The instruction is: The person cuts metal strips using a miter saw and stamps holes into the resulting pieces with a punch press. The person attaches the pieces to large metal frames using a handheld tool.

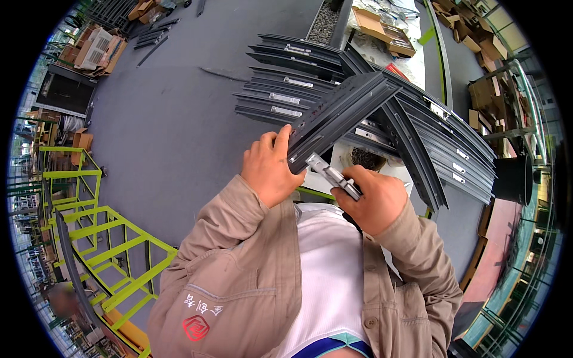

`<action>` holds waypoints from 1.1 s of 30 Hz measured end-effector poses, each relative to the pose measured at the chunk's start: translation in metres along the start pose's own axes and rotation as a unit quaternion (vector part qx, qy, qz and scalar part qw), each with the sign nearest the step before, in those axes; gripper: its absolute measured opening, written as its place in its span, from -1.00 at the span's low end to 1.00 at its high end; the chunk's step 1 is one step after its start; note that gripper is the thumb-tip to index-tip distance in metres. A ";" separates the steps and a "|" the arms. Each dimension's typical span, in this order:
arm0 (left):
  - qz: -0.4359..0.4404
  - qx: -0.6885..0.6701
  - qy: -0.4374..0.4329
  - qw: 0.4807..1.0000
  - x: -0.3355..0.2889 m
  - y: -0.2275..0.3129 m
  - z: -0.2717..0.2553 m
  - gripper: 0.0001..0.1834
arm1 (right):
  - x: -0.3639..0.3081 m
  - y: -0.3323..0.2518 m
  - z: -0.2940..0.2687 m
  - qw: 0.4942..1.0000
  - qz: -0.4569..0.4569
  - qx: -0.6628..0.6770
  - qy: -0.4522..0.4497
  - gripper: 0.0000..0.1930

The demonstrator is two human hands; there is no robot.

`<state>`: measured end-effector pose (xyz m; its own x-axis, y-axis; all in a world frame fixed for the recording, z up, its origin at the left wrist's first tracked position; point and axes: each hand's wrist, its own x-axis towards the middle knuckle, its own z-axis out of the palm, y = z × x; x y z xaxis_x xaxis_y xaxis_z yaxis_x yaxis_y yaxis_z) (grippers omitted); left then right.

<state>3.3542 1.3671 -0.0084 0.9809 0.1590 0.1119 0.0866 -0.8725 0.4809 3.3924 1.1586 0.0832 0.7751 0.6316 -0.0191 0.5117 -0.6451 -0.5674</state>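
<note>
My left hand [267, 169] is wrapped round the near end of a dark grey metal profile [340, 110], which slants up to the right over a stack of similar profiles. In my right hand [376, 200] is a slim silver metal fitting [327, 173], pinched between thumb and fingers. The fitting's far tip is close to the profile's near end; whether they touch I cannot tell. Another dark profile [412, 155] runs from beneath the held one down to the right. Silver fittings, such as this one [285, 97], sit in the channels of several stacked profiles.
Beneath the stack, a container of small dark parts [367, 158] stands on a white surface. Yellow-green metal frames [122, 238] are at the left. An opened cardboard box [385, 33] lies on the far table. A black bin [514, 179] stands at the right.
</note>
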 end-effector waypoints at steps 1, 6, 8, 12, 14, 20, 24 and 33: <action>0.006 0.005 -0.004 1.000 -0.001 0.000 0.000 -0.15 | 0.003 -0.001 0.003 1.000 -0.001 -0.008 -0.022 -0.77; 0.019 0.062 -0.027 0.997 -0.003 0.001 -0.005 -0.14 | 0.019 -0.002 0.021 0.998 0.011 -0.024 -0.057 -0.76; 0.025 0.070 -0.030 0.997 -0.003 0.003 -0.008 -0.15 | 0.022 -0.003 0.021 0.998 0.015 -0.020 -0.056 -0.75; 0.044 0.082 -0.027 0.995 -0.003 0.006 -0.011 -0.16 | 0.024 0.000 0.023 0.997 -0.024 -0.051 -0.056 -0.76; 0.047 0.091 -0.021 0.995 -0.004 0.006 -0.011 -0.16 | 0.026 0.000 0.019 0.995 -0.037 -0.084 -0.041 -0.76; 0.007 0.079 -0.033 0.996 0.001 0.012 -0.014 -0.15 | 0.050 0.006 0.014 0.980 0.052 -0.191 -0.012 -0.73; -0.001 0.062 -0.059 0.996 0.010 0.016 -0.015 -0.14 | 0.052 0.001 0.003 0.987 0.042 -0.152 -0.028 -0.74; 0.000 0.076 -0.085 0.993 0.021 0.023 -0.007 -0.10 | 0.069 0.017 0.014 0.974 0.060 -0.218 -0.007 -0.76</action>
<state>3.3759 1.3540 0.0108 0.9949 0.0905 -0.0439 0.1001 -0.9342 0.3424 3.4494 1.1975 0.0608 0.8353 0.5445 -0.0758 0.5294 -0.8339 -0.1562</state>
